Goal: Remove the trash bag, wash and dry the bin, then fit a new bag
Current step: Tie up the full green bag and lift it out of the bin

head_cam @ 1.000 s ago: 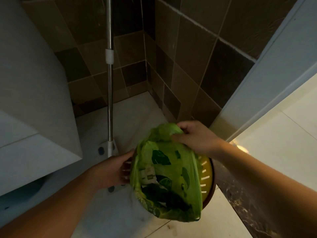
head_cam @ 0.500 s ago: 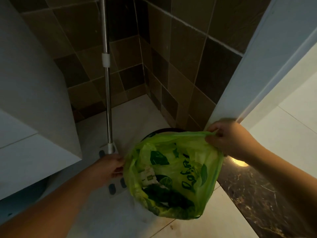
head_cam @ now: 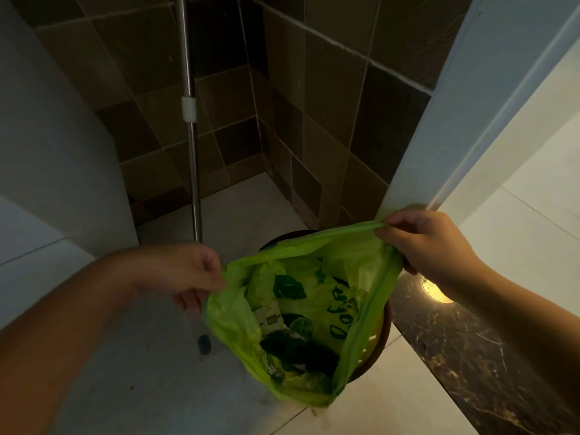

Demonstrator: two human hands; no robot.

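Now gripping the rim too, the left hand (head_cam: 188, 274) joins the right hand (head_cam: 430, 243); both pinch the green trash bag (head_cam: 301, 312), stretched open between them, above the bin (head_cam: 381, 337) just below the right hand.

A single head-worn wide-angle view looks steeply down and forward into a tiled floor corner, close above both hands at mid-frame. The brown-tiled wall corner (head_cam: 251, 89) fills the upper centre; straight edges bow toward the frame borders.
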